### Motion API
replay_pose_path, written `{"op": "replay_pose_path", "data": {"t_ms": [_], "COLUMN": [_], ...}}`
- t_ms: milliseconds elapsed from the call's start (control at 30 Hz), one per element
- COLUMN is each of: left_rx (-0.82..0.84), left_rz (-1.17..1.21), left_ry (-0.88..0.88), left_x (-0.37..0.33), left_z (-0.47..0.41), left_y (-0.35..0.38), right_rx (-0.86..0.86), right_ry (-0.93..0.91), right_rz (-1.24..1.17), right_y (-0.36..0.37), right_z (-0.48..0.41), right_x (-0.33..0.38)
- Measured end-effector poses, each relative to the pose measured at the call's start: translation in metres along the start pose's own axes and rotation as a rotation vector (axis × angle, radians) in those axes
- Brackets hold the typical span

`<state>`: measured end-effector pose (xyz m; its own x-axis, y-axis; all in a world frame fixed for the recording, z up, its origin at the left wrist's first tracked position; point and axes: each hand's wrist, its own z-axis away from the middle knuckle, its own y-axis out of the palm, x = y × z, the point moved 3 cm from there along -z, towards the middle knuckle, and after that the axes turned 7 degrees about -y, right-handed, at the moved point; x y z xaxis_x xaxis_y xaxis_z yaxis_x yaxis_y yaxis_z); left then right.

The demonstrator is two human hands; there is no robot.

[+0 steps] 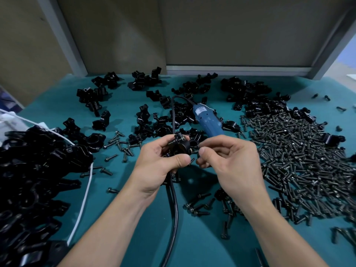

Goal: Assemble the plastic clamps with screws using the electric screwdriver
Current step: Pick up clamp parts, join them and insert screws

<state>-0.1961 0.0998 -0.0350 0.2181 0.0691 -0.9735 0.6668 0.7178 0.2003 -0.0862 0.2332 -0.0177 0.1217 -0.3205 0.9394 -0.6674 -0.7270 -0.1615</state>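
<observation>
1. Both hands are seen from the head view, raised over the middle of the table; the left hand [159, 162] is curled round a black plastic clamp [180, 146], which is gripped between thumb and fingers.
2. A small screw [194, 151] is pinched at the fingertips of the right hand [229, 158], fingers drawn in narrow, and it is held against the side of the clamp.
3. A blue electric screwdriver [207, 120] is laid on the table just behind the hands, touched by neither.
4. Its black cable [174, 199] is looped from the far end and is run toward the viewer, passing beneath the left hand; whether it is touched there cannot be told.
5. The table is covered by a teal mat [134, 209].
6. A broad heap of dark screws [298, 151] is spread over the right side, with loose screws scattered near the hands.
7. A dense pile of black clamp parts [34, 170] is stacked at the left, and a thin white cord [84, 199] is laid along its edge.
8. Smaller clusters of clamp parts [144, 81] are strewn along the far side.
9. Behind the table a beige wall panel [231, 31] is framed by a slanted grey post [61, 35].
</observation>
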Motion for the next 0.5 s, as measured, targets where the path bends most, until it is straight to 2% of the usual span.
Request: {"op": "replay_pose_path", "data": {"t_ms": [200, 400, 500], "left_rx": [-0.001, -0.041, -0.049], "left_rz": [-0.058, -0.104, -0.158], "left_ry": [0.045, 0.089, 0.140], "left_x": [0.0005, -0.0007, -0.0036], "left_z": [-0.0001, 0.0010, 0.0029], "left_y": [-0.0005, -0.0020, -0.0022], "right_rx": [0.009, -0.014, -0.003], "right_ry": [-0.030, -0.115, -0.089], "right_rz": [0.066, 0.237, 0.252], "right_y": [0.0006, 0.0040, 0.0062], "right_z": [0.0028, 0.0078, 0.0087], "right_x": [0.0032, 0.0080, 0.0069]}}
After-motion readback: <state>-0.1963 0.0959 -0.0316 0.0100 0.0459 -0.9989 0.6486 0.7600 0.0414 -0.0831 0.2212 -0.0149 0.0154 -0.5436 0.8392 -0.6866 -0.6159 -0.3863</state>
